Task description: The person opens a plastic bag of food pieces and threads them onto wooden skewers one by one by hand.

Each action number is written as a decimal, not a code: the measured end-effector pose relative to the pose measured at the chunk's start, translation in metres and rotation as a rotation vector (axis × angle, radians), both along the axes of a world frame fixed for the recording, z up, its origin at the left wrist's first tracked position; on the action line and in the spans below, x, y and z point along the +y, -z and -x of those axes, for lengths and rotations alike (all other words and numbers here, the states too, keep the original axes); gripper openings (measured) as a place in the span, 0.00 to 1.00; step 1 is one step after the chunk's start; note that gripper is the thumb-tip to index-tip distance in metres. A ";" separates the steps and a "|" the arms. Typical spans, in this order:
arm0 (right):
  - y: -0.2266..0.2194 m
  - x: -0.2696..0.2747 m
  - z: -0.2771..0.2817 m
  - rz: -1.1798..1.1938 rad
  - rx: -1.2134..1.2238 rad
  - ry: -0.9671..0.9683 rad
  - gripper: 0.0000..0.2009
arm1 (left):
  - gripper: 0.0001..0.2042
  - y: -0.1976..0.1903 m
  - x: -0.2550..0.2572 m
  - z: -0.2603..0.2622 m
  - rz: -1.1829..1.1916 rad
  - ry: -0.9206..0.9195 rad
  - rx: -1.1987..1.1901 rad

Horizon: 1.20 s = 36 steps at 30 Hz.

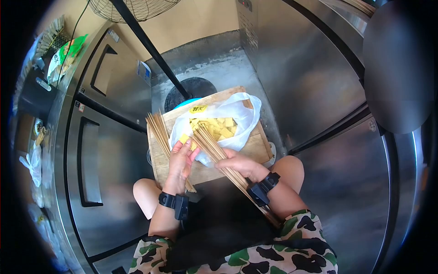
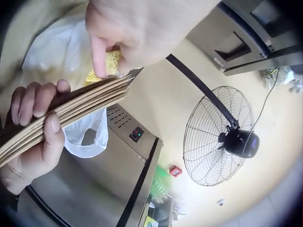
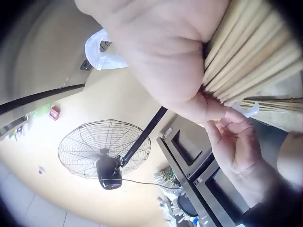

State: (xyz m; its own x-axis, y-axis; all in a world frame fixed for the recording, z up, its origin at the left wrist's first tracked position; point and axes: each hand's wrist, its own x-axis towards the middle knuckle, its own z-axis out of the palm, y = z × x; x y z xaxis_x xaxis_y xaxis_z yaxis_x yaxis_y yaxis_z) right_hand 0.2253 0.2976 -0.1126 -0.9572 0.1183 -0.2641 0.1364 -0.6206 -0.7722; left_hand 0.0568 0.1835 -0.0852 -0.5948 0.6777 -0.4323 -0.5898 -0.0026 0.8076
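Your left hand (image 1: 179,160) pinches a yellow piece (image 1: 184,138) just beside the stick bundle (image 1: 210,146) your right hand (image 1: 240,163) grips, near the bag (image 1: 249,130). Slacken that grip, the bundle could splay; squeeze too hard, the piece might tear.

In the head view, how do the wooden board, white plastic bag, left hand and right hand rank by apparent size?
1. Wooden board
2. White plastic bag
3. Left hand and right hand: too alike to rank

Wooden board (image 1: 259,150): white plastic bag (image 1: 228,109) of yellow pieces (image 1: 226,131) on it, stick bundle (image 1: 158,129) along left side.
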 end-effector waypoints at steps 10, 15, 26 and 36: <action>0.001 -0.001 -0.007 0.037 0.057 0.068 0.23 | 0.12 0.007 0.001 0.016 -0.013 -0.095 0.074; -0.008 -0.001 -0.008 0.072 0.048 0.013 0.18 | 0.10 -0.001 -0.003 0.013 0.015 -0.118 0.155; -0.011 -0.004 -0.007 0.065 0.059 0.009 0.15 | 0.08 -0.008 -0.004 0.009 0.007 -0.136 0.329; -0.008 -0.004 -0.004 0.021 0.054 0.032 0.13 | 0.10 -0.009 -0.005 -0.008 0.021 -0.063 0.655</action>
